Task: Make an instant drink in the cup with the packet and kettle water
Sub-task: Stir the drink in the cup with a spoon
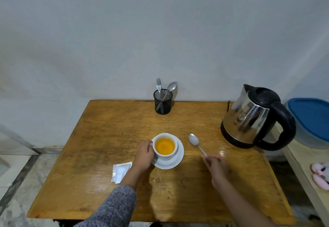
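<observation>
A white cup (168,156) full of orange liquid stands on a white saucer (175,162) in the middle of the wooden table (106,128). My left hand (144,154) grips the cup at its left side, by the handle. My right hand (216,168) holds the handle end of a metal spoon (195,141), whose bowl lies to the right of the saucer, low over or on the table. A torn white packet (121,171) lies flat left of my left wrist. The steel kettle (252,118) with a black handle stands at the back right.
A black mesh holder (162,102) with a fork and a spoon stands at the table's back edge by the wall. To the right, a side shelf carries a blue-lidded container (311,119) and a pink soft object (320,175). Tiled floor lies to the left.
</observation>
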The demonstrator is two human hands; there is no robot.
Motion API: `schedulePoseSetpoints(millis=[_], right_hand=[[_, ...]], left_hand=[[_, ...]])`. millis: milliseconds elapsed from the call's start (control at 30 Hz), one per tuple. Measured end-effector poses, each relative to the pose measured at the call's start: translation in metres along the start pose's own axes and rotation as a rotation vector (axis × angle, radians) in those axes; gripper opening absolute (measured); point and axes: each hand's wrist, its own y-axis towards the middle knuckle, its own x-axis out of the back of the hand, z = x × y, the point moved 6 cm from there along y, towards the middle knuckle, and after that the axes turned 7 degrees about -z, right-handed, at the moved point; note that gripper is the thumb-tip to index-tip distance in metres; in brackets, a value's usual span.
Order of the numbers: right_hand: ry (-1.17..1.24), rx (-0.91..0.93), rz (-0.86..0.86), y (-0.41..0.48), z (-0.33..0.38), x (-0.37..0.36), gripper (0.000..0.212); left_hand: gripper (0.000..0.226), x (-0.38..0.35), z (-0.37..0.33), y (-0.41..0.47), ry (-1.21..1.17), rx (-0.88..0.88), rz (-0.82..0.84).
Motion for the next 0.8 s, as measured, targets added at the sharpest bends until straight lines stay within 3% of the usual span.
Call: schedulePoseSetpoints(millis=[200,433,800], right_hand=[[-0.552,0.302,0.118,-0.021,-0.003,-0.013,0.018],[-0.994,0.663,0.229,-0.032,-0.002,-0.025,0.029],[-1.157,0.756,0.263,-0.038,-0.006,-0.022,0.039]], left_hand=[[0.025,0.000,0.000,-0.001,-0.005,-0.023,-0.015],[0.026,0.002,-0.003,-0.006,-0.059,-0.055,-0.026],[0.040,0.004,0.001,-0.017,-0.055,-0.010,-0.041]])
